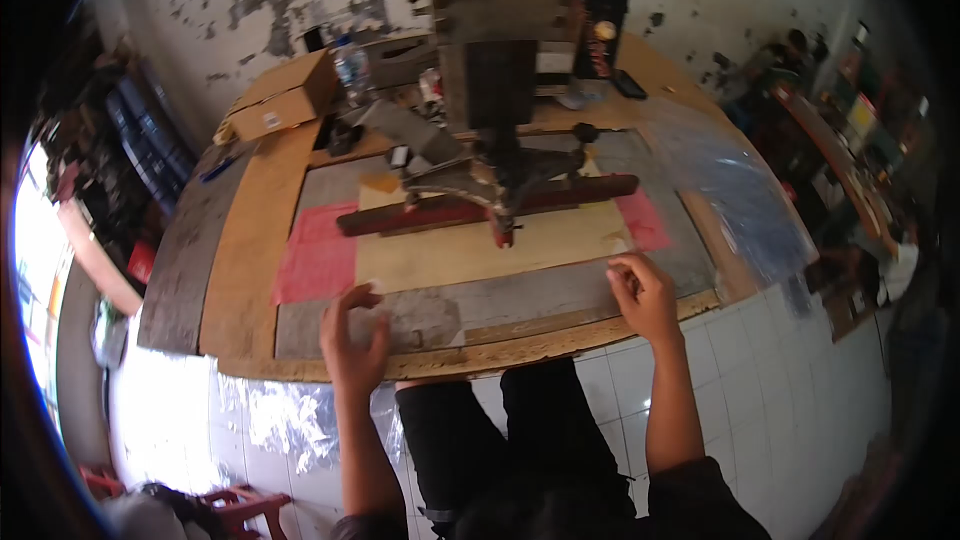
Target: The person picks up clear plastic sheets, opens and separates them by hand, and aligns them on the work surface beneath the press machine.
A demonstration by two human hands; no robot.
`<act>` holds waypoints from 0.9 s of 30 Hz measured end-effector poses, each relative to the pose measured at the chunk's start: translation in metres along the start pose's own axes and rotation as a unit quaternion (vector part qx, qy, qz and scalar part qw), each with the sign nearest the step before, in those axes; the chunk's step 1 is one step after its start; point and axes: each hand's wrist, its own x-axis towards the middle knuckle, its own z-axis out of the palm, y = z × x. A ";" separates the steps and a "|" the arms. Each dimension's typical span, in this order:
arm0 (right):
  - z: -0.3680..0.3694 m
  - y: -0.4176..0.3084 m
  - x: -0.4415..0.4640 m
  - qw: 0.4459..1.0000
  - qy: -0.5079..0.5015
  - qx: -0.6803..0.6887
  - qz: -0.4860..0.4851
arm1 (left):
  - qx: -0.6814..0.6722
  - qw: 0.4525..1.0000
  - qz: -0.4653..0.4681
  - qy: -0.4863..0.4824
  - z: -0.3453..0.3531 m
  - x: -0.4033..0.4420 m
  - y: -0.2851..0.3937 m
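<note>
Curling: left hand [354, 340], right hand [644, 298]. Box [283, 98] beside bottle [351, 68].

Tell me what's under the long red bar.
Yellow sheet shows in front of the long red bar, pink material near its left end, more by its right. Directly beneath is covered; can't tell.

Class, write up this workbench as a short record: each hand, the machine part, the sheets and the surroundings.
Left hand: fingers curled, thumb apart, near the table's front edge
Right hand: fingers bent, near the yellow sheet's right end; grip unclear
Machine part: long dark-red bar across the yellow sheet
Sheet ends: pink material on both sides
Back left: cardboard box
Right side: clear plastic
</note>
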 end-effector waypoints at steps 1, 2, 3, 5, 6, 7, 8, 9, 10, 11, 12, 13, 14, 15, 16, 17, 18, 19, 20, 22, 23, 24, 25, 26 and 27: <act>0.001 0.001 0.000 1.000 -0.002 0.012 0.010 | 0.011 0.999 0.011 0.036 0.003 -0.002 0.000; -0.014 0.001 0.000 1.000 -0.022 -0.008 0.009 | 0.004 0.993 0.032 0.112 0.018 -0.015 0.012; -0.007 0.002 0.004 1.000 -0.009 -0.010 0.015 | 0.011 0.979 0.076 0.190 0.021 -0.008 0.018; 0.006 0.004 0.006 1.000 -0.008 0.014 0.007 | 0.021 0.956 0.164 0.243 0.001 -0.003 0.050; 0.006 0.003 0.009 0.999 -0.017 0.031 0.021 | 0.018 0.942 0.204 0.266 -0.008 -0.001 0.069; 0.007 0.003 0.008 0.999 -0.020 0.030 0.030 | 0.002 0.923 0.241 0.299 -0.014 0.003 0.089; 0.007 0.004 0.008 0.998 -0.031 0.028 0.043 | -0.024 0.902 0.275 0.333 -0.017 0.010 0.108; 0.007 0.004 0.008 0.997 -0.042 0.024 0.054 | -0.042 0.882 0.298 0.363 -0.016 0.016 0.125; 0.007 0.004 0.007 0.998 -0.030 0.034 0.051 | -0.055 0.863 0.314 0.392 -0.012 0.021 0.142; 0.006 0.005 0.008 0.997 -0.033 0.031 0.056 | -0.073 0.849 0.319 0.415 -0.007 0.027 0.158; 0.005 0.007 0.010 0.998 -0.033 0.033 0.052 | -0.088 0.839 0.317 0.434 -0.002 0.032 0.174; 0.005 0.009 0.009 0.998 -0.032 0.035 0.050 | -0.103 0.834 0.307 0.447 0.004 0.038 0.189; 0.007 0.010 0.011 0.998 -0.019 0.047 0.036 | -0.125 0.826 0.297 0.462 0.008 0.044 0.205; 0.007 0.012 0.010 0.998 -0.017 0.046 0.039 | -0.154 0.818 0.283 0.477 0.011 0.053 0.222; 0.007 0.013 0.007 0.998 -0.021 0.046 0.038 | -0.200 0.793 0.280 0.504 0.012 0.062 0.237; 0.007 0.014 0.008 0.998 -0.024 0.046 0.033 | -0.243 0.763 0.280 0.529 0.013 0.071 0.253; 0.006 0.013 0.009 0.998 -0.025 0.047 0.033 | -0.284 0.733 0.276 0.553 0.014 0.072 0.254; 0.004 0.011 0.009 0.998 -0.031 0.051 0.037 | -0.324 0.699 0.274 0.576 0.015 0.073 0.256; 0.005 0.009 0.007 0.997 -0.036 0.057 0.043 | -0.271 0.729 0.313 0.544 0.015 0.070 0.249; 0.006 0.009 0.006 0.997 -0.039 0.056 0.046 | -0.220 0.753 0.354 0.509 0.012 0.060 0.229; 0.005 0.010 0.008 0.997 -0.040 0.053 0.047 | -0.190 0.782 0.373 0.462 0.006 0.052 0.215; 0.004 0.010 0.009 0.997 -0.036 0.051 0.045 | -0.177 0.793 0.383 0.440 0.009 0.050 0.213; 0.003 0.009 0.010 0.997 -0.033 0.053 0.046 | -0.164 0.803 0.393 0.417 0.012 0.048 0.210; 0.003 0.008 0.008 0.997 -0.032 0.056 0.050 | -0.161 0.806 0.356 0.445 0.018 0.049 0.217; 0.004 0.008 0.008 0.997 -0.031 0.056 0.053 | -0.158 0.807 0.318 0.472 0.024 0.051 0.223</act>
